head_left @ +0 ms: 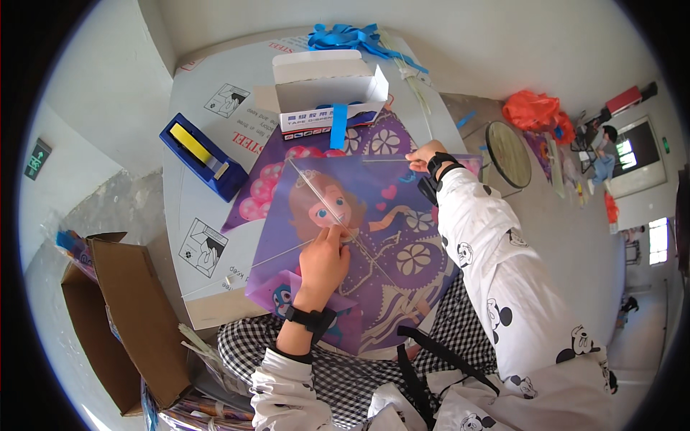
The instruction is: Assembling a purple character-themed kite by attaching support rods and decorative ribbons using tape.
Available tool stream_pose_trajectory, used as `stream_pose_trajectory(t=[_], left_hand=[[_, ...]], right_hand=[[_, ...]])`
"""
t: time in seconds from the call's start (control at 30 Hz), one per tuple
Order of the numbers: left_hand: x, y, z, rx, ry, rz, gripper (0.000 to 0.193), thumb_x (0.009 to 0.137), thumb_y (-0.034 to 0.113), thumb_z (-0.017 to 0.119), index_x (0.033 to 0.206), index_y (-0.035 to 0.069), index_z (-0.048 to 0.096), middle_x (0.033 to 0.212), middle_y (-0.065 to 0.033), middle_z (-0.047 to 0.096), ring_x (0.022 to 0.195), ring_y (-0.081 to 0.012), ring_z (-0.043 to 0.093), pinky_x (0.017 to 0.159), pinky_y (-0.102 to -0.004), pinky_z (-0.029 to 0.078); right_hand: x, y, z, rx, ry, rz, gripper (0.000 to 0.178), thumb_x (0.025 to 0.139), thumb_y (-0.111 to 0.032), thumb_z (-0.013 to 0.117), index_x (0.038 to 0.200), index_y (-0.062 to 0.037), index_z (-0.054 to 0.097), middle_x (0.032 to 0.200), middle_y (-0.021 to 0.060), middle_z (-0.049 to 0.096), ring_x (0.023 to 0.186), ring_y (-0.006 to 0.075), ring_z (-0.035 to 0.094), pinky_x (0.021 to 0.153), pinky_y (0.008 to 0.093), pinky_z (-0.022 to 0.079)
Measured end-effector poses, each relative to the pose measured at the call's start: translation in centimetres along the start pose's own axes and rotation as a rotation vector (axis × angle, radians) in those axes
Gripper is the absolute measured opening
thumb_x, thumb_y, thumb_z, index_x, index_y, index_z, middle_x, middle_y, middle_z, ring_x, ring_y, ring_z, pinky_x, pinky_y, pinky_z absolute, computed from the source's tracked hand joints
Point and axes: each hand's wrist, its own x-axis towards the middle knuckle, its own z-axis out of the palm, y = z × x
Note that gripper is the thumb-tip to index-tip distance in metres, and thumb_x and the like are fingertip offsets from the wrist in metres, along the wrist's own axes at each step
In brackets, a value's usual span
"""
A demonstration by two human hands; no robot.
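Observation:
A thin purple plastic kite (399, 241) printed with a cartoon princess lies across the near part of the table, overhanging my lap. My left hand (323, 262) is closed at the kite's middle, its fingertips pinching a thin pale rod (313, 188) where slender rods meet. At the upper right corner, my right hand (428, 154) pinches the kite's edge; whether a rod end is in those fingers too is hard to see. Another printed purple sheet (262, 194) with pink balloons lies underneath. A strip of blue tape (338, 126) hangs from the front of an open white box (330, 90).
Left of the kite stands a blue tape dispenser (205, 158) with a yellow core. Blue strips (345, 36) are heaped at the table's far edge. An open cardboard box (136, 316) sits at lower left. To the right are a round stool (509, 154) and an orange-red bag (532, 111).

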Motion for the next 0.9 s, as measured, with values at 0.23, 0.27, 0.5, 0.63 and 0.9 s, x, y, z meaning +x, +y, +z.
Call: stream_pose_trajectory(t=[0.23,0.27,0.5,0.63,0.9], left_hand=[[-0.1,0.2,-0.3,0.018,-0.024,-0.013,0.022,0.075,0.004,0.064,0.095,0.010,0.057,0.083,-0.0076,0.062,0.070,-0.0293,0.063,0.058,-0.0415,0.049],[-0.3,-0.1,-0.6,0.028,-0.030,-0.021,0.022,0.075,0.004,0.064,0.095,0.010,0.057,0.083,-0.0076,0.062,0.070,-0.0293,0.063,0.058,-0.0415,0.049],[0.3,0.7,-0.2,0.013,-0.020,-0.027,0.022,0.075,0.005,0.065,0.094,0.010,0.057,0.081,-0.0058,0.061,0.068,-0.0283,0.062,0.057,-0.0394,0.048],[0.1,0.5,0.0,0.045,-0.023,-0.043,0.022,0.074,0.004,0.066,0.093,0.010,0.057,0.080,-0.0049,0.060,0.068,-0.0268,0.061,0.057,-0.0379,0.047],[0.2,0.9,-0.2,0.028,-0.013,-0.047,0.023,0.074,0.003,0.067,0.093,0.010,0.057,0.077,-0.0042,0.058,0.066,-0.0262,0.060,0.056,-0.0369,0.046]], right_hand=[[-3.3,2.3,-0.5,-0.067,0.124,-0.092,0.047,0.072,-0.025,0.087,0.089,0.0115,0.062,0.079,0.0129,0.067,0.050,0.0159,0.061,0.041,0.0276,0.049],[-3.7,2.6,0.4,-0.064,0.111,-0.084,0.047,0.072,-0.025,0.087,0.089,0.0115,0.062,0.079,0.0129,0.067,0.050,0.0159,0.061,0.041,0.0276,0.049],[-3.4,4.1,-0.8,-0.066,0.112,-0.353,0.040,0.071,-0.029,0.086,0.068,0.0034,0.062,0.060,0.0088,0.063,0.044,0.0126,0.057,0.042,0.0253,0.044],[-4.9,3.0,-1.0,-0.223,0.022,-0.317,0.034,0.080,-0.024,0.077,0.074,0.0061,0.062,0.069,0.0147,0.068,0.054,0.0225,0.066,0.051,0.0333,0.052],[-2.3,5.4,-1.5,-0.363,0.414,-1.183,0.006,0.077,-0.002,0.067,0.078,-0.0073,0.068,0.078,0.0089,0.065,0.080,0.0326,0.061,0.069,0.0434,0.048]])
